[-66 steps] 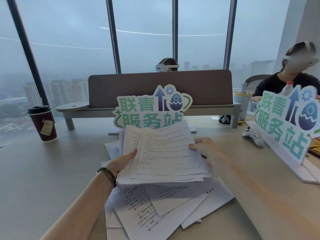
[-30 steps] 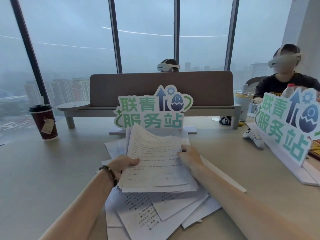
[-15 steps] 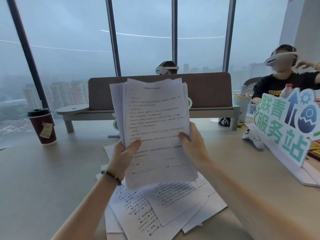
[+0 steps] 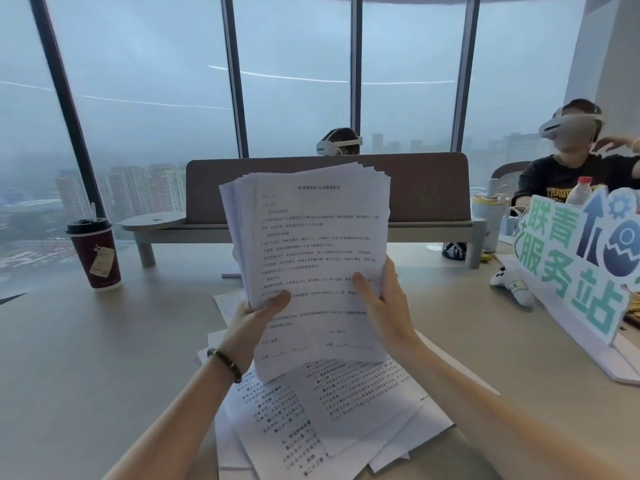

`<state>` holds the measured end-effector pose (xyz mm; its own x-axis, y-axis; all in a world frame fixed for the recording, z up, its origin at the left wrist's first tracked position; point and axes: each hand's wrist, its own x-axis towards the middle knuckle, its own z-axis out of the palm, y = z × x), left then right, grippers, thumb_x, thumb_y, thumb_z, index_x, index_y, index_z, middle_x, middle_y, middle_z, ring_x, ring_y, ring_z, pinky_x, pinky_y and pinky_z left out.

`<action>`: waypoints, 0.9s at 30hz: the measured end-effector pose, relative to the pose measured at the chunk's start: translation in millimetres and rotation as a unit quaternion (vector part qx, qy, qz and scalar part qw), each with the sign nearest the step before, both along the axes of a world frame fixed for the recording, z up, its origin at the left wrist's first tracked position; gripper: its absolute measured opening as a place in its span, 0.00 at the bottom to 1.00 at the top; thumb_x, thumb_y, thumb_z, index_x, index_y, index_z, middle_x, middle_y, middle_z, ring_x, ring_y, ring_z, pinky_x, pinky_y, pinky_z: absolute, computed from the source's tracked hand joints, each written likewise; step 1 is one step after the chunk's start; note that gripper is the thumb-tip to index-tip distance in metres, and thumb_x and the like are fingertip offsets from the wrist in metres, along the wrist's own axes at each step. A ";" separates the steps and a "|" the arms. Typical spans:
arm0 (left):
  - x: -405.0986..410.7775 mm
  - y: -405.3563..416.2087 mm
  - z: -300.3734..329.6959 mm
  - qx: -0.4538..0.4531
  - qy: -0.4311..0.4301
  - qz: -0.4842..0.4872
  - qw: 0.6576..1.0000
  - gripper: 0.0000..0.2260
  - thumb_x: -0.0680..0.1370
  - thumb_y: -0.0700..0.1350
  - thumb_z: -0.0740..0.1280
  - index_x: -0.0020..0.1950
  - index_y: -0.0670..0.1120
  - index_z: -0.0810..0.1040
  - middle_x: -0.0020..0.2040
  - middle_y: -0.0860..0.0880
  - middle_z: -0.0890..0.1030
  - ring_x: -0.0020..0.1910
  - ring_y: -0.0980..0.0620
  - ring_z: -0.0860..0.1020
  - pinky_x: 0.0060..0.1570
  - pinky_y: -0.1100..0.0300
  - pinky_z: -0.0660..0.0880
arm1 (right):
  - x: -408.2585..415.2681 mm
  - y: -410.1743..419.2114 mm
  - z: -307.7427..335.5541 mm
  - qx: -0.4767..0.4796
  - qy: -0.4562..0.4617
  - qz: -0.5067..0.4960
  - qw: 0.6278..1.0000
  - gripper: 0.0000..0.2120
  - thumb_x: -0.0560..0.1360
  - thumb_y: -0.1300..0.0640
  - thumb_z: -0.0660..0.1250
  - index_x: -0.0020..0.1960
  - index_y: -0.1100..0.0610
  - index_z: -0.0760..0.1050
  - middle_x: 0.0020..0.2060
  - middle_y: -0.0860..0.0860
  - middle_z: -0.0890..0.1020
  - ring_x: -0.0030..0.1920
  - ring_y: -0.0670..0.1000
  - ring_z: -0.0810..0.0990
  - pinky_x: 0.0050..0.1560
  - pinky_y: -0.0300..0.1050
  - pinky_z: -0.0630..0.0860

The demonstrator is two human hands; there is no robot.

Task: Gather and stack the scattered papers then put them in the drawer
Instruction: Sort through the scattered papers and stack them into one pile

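Upright rectangular paper stack [image 4: 311, 244], fanned edges

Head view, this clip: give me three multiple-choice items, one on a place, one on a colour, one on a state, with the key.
1. Where does the coffee cup stand?
A. On the table's far left, by the window
B. Beside the service-station sign on the right
C. On the loose sheets

2. What colour is the cup's lid?
A. White
B. Black
C. Green

3. How is the held stack of papers placed?
A. Flat on the table
B. Raised upright, gripped by both hands
C. Pinched in one hand only

Key: 1 A, the cup stands on the table at far left near the glass. 2 B, a black lid tops the dark red cup. 3 B, the left hand and right hand hold the stack's lower edges, above the loose sheets.
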<state>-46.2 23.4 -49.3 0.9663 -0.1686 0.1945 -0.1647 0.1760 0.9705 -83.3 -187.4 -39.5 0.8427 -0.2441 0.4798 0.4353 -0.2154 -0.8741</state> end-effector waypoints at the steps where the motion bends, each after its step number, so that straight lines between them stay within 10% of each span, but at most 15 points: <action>1: 0.4 -0.1 -0.6 0.001 0.001 -0.001 1.000 0.12 0.73 0.47 0.73 0.55 0.47 0.82 0.51 0.44 0.86 0.50 0.43 0.84 0.52 0.45 0.80 | 1.1 -0.5 -7.6 -0.004 0.012 0.002 1.000 0.19 0.83 0.51 0.61 0.71 0.44 0.61 0.60 0.39 0.76 0.58 0.43 0.78 0.43 0.33 0.78; 9: 12.4 2.9 -0.2 0.146 -0.104 0.100 0.979 0.04 0.78 0.47 0.68 0.48 0.50 0.81 0.46 0.46 0.85 0.47 0.46 0.84 0.42 0.53 0.83 | 8.1 -0.2 0.3 -0.085 0.077 -0.001 0.993 0.11 0.84 0.60 0.55 0.62 0.47 0.59 0.55 0.44 0.74 0.52 0.41 0.76 0.38 0.30 0.73; 14: 23.5 18.7 -1.6 0.082 0.057 0.023 0.995 0.11 0.78 0.48 0.69 0.55 0.42 0.82 0.49 0.42 0.86 0.46 0.41 0.85 0.41 0.49 0.83 | 20.9 -25.1 9.3 -0.105 0.246 0.019 0.963 0.15 0.83 0.48 0.55 0.67 0.47 0.72 0.65 0.47 0.77 0.64 0.54 0.76 0.65 0.55 0.73; 20: 52.0 34.8 -26.3 0.170 0.194 0.032 0.966 0.17 0.78 0.46 0.68 0.62 0.36 0.78 0.52 0.40 0.84 0.48 0.41 0.82 0.49 0.49 0.80 | 20.1 -63.1 -14.5 -0.470 0.368 -0.145 0.789 0.32 0.78 0.33 0.45 0.70 0.50 0.69 0.66 0.58 0.75 0.65 0.60 0.73 0.63 0.56 0.71; 27: 56.6 31.3 -35.8 0.236 0.192 0.035 0.952 0.17 0.78 0.49 0.69 0.61 0.38 0.77 0.53 0.39 0.84 0.51 0.39 0.83 0.56 0.43 0.78 | 13.6 -61.5 -1.3 -0.399 0.385 -0.076 0.829 0.26 0.79 0.43 0.66 0.72 0.55 0.69 0.68 0.53 0.76 0.66 0.56 0.75 0.61 0.46 0.72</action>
